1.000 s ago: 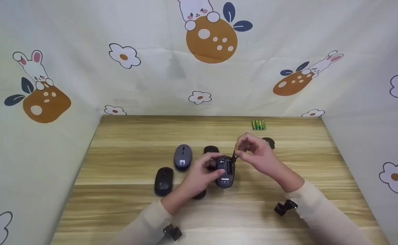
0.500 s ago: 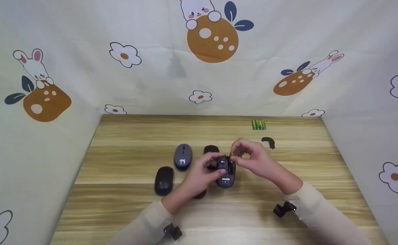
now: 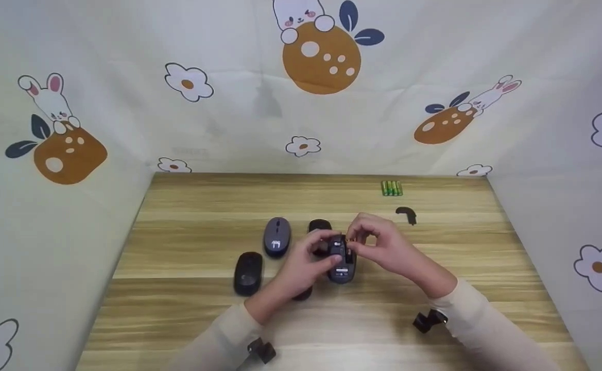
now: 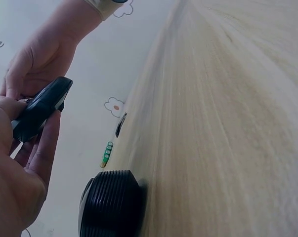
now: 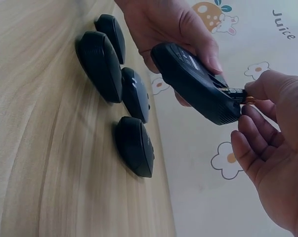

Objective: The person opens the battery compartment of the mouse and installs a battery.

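Observation:
My left hand (image 3: 305,262) grips a dark computer mouse (image 3: 343,275) turned underside up, its battery compartment uncovered. The thumb lies across the mouse's underside. With thumb and fingers my right hand (image 3: 382,242) pinches the end of a battery (image 5: 234,94), black with a copper-coloured tip. That battery lies partly in the compartment, as the right wrist view shows; its far end is hidden there. The mouse is held above the table in both wrist views. A dark curved cover (image 3: 408,215) rests on the table beyond my right hand.
Several green batteries (image 3: 392,188) lie side by side near the back edge. Left of the held mouse stand a grey mouse (image 3: 277,238), a black mouse (image 3: 248,274) and another black mouse (image 3: 320,224). One more (image 3: 304,294) is partly hidden under my left wrist. Patterned cloth walls surround the table.
My right hand has moved left and slightly down, bringing the battery from beside the mouse into its compartment. The curved cover has come into fuller view. My left hand stays nearly still.

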{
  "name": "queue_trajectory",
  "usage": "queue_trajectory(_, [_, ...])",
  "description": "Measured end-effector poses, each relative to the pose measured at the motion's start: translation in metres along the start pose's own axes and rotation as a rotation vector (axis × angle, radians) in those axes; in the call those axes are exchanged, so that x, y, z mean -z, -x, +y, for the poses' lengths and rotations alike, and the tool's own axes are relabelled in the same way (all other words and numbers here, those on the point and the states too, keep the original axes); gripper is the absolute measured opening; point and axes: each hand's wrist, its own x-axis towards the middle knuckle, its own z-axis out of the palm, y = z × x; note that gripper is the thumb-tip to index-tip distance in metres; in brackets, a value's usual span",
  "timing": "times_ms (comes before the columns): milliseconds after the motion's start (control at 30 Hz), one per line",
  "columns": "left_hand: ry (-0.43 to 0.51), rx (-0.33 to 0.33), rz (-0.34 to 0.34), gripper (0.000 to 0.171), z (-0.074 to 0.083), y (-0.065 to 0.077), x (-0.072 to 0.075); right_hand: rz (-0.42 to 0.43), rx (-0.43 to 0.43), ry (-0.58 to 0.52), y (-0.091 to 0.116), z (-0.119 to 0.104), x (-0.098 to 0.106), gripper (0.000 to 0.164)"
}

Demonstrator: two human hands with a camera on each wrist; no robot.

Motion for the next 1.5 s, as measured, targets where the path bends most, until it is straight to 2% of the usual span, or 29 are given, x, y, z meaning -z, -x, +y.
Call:
queue_trajectory(100, [0.004,-0.007,0.003,0.049,0.0,0.0,0.0,0.016,0.008,0.012,0.001,0.002,-0.002,0.018])
queue_trajectory(233, [-0.003,-0.021,0.006,0.048,0.0,0.0,0.0,0.04,-0.028,-0.011,0.003,0.004,-0.004,0.015])
queue_trajectory(567, [0.006,-0.048,0.014,0.048,-0.001,-0.001,-0.001,0.001,-0.269,-0.105,0.008,0.003,-0.007,0.017])
queue_trajectory(767, [-0.01,-0.077,0.027,0.047,-0.002,-0.001,-0.002,-0.011,-0.351,-0.145,0.012,0.004,-0.011,0.021])
queue_trajectory(967, [-0.009,-0.067,0.036,0.046,-0.002,-0.001,-0.003,0.025,-0.344,-0.138,0.015,0.004,-0.015,0.025])
queue_trajectory(1200, [-0.024,-0.071,0.022,0.047,0.0,-0.001,-0.004,0.084,-0.315,-0.134,0.016,0.006,-0.019,0.02])
queue_trajectory(1333, [-0.025,-0.067,0.022,0.046,0.0,-0.001,-0.005,0.099,-0.262,-0.079,0.016,0.006,-0.019,0.02])
queue_trajectory(1500, [-0.02,-0.069,0.024,0.048,-0.002,-0.002,-0.005,0.065,-0.222,0.008,0.016,0.003,-0.02,0.03])
